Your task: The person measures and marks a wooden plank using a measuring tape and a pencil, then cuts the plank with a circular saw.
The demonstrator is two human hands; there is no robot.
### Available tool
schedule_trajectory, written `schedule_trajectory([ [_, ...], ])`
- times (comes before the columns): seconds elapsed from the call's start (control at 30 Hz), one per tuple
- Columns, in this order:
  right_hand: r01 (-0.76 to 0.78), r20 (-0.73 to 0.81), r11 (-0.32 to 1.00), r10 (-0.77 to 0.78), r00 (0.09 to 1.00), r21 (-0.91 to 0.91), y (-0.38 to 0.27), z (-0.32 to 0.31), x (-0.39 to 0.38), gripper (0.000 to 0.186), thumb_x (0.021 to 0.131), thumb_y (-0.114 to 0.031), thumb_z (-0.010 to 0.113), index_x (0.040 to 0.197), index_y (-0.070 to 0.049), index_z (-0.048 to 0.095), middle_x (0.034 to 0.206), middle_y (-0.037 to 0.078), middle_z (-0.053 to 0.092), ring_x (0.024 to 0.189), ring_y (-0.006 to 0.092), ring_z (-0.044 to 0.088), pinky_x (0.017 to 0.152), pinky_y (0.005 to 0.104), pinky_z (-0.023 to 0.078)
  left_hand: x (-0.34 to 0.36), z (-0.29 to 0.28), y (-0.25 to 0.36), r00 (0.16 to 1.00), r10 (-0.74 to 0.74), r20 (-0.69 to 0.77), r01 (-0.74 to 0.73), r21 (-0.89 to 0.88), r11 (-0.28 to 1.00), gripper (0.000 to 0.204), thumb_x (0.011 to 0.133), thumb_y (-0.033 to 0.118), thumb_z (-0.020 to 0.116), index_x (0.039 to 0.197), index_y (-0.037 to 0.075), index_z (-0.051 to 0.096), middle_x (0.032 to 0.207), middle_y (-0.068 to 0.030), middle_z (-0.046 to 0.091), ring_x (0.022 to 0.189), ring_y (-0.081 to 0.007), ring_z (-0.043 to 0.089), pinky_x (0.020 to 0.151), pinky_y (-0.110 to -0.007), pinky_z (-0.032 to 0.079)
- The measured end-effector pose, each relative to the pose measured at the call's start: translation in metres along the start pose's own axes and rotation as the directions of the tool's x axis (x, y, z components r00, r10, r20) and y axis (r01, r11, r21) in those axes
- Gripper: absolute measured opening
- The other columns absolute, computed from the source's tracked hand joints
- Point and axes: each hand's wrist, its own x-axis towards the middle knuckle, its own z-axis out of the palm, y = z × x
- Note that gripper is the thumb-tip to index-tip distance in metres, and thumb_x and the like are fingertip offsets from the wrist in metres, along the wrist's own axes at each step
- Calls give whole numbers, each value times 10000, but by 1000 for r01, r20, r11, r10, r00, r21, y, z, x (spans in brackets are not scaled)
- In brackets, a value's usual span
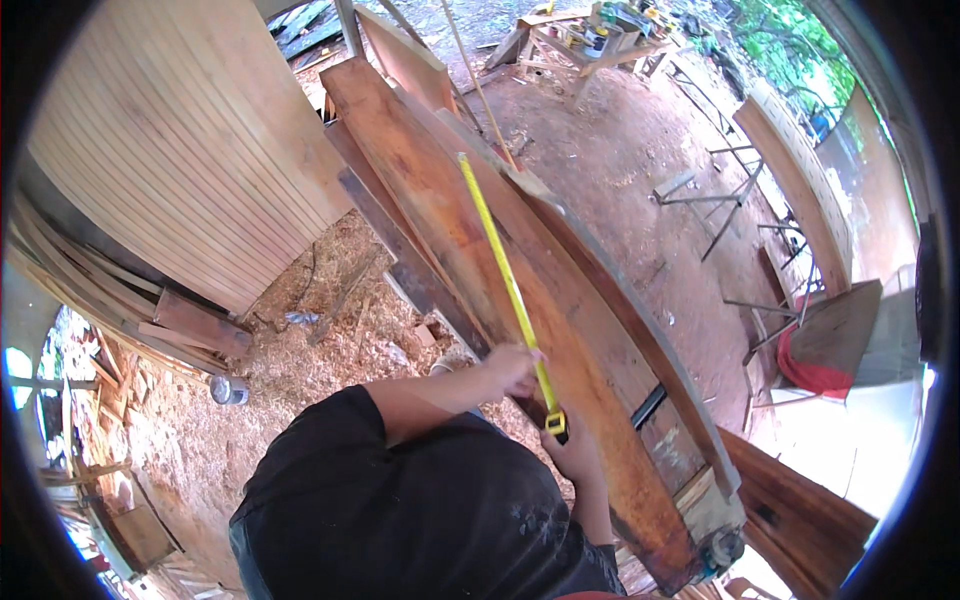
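Fingers [520, 362] of both hands pinch a yellow tape measure [505, 275] along the plank's [440, 190] left edge.

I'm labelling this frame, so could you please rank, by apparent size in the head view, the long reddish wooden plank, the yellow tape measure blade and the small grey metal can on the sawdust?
1. Long reddish wooden plank
2. Yellow tape measure blade
3. Small grey metal can

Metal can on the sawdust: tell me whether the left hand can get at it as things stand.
Probably not. The left hand presses the yellow tape on the plank, while the metal can sits far off on the sawdust, though nothing blocks the way.
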Motion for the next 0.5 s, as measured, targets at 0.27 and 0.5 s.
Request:
schedule_trajectory([
  [0.27,-290,125,957,288,950,-1,25,-18,-18,668,777,-170,848,1384,-87,584,1208,155,692,1127,291,670,1001,397,522,104,-298,238,696,399,-597,-405,133,904,193,940,244,746,953,52,746,793,-72,662,647,-186,646,516,-361,561],
  [0.5,-317,55,944,313,948,95,17,19,30,599,733,-109,833,1298,-91,634,1178,161,705,1148,304,672,1003,408,517,129,-343,286,627,366,-688,-308,213,927,330,1021,320,659,1018,1,745,907,-80,753,706,-180,700,620,-336,620],
])
